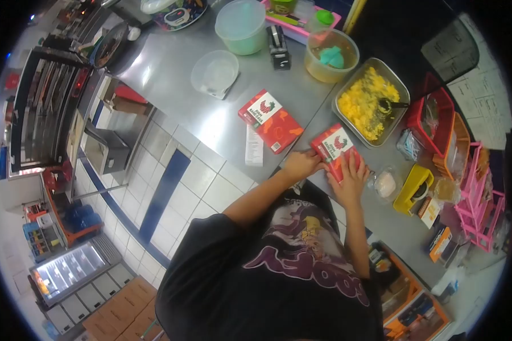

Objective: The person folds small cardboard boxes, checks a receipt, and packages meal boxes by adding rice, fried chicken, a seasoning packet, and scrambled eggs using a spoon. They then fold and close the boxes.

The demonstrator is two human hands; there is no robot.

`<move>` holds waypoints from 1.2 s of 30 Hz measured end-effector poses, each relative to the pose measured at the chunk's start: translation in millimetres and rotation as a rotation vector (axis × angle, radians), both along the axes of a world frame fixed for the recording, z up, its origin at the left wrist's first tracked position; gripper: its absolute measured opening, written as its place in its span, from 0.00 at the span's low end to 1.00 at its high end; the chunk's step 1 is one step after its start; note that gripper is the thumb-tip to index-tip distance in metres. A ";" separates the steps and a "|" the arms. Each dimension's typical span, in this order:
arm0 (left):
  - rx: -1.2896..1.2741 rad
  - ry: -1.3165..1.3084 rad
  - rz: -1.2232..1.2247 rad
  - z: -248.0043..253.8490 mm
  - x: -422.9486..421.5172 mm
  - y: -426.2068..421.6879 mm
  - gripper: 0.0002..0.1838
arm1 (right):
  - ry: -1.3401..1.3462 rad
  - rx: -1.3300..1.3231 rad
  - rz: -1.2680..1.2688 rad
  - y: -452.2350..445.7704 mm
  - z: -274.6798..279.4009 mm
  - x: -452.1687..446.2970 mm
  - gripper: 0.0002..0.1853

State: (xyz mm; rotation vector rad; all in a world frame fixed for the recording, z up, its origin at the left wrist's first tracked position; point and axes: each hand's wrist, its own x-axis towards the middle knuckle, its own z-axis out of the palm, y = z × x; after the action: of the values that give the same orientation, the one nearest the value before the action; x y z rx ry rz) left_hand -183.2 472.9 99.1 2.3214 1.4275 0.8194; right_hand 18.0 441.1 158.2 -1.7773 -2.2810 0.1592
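Note:
A smaller red and white box [337, 143] lies at the steel counter's front edge. My left hand [303, 165] has its fingers curled together at the box's near left corner. Over the near part of the same box, my right hand [350, 172] holds it, fingers bent across its top and side. A larger red and white box [272, 120] lies flat to the left, clear of both hands. Partly beneath it is a white printed paper slip [254, 149].
Behind the boxes stand a metal tray of yellow food [370, 102], a round tub [331, 57] and a lidded tub [240, 28]. A clear lid [215, 74] lies left. Rightward are a yellow holder [412, 189], red basket [431, 121] and pink rack [477, 199].

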 end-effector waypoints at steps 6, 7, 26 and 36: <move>-0.026 -0.045 0.064 -7.5 -2.1 -5.4 0.15 | 0.019 0.050 -0.012 1.1 6.0 -9.0 0.40; -0.045 -0.024 0.091 -4.6 -1.5 -5.6 0.17 | 0.036 0.073 -0.046 3.0 6.3 -13.3 0.39; -0.159 -0.411 0.264 38.9 1.9 -17.3 0.31 | 0.800 -0.156 -0.339 -18.7 0.8 -33.2 0.22; -0.268 -0.293 0.404 68.0 -35.1 -39.1 0.23 | 0.899 0.150 -0.818 -78.6 -55.7 75.0 0.10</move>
State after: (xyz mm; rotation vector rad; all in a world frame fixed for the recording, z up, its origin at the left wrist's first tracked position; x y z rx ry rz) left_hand -218.3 433.8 167.1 1.6643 1.7672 0.9567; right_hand 93.0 362.5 102.5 -1.8600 -0.8680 0.4839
